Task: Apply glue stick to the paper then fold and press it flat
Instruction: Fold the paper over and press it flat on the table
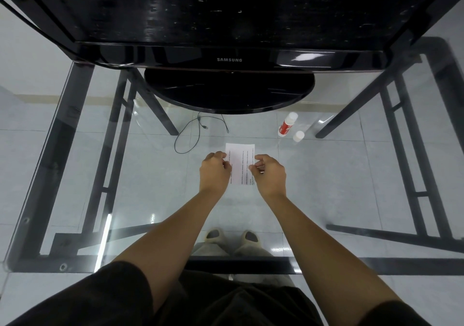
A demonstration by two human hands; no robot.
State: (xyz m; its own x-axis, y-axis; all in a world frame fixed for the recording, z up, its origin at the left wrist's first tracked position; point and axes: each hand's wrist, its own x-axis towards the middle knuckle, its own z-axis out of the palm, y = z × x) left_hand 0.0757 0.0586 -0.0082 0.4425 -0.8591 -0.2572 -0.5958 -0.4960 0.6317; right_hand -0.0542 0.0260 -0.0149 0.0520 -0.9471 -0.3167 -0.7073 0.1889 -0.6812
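Note:
A small white printed paper (240, 161) lies on the glass table, its long side running away from me. My left hand (215, 172) pinches its left edge and my right hand (270, 173) pinches its right edge, fingers curled. The near part of the sheet is partly hidden between the hands. A red and white glue stick (286, 124) lies on its side at the back right of the paper, and its white cap (298, 136) stands apart just beside it.
A black monitor (229, 59) on a round base (228, 94) stands just behind the paper. The glass tabletop (100, 175) rests on a black metal frame. A thin cable (198, 132) lies on the floor below. My feet show under the glass.

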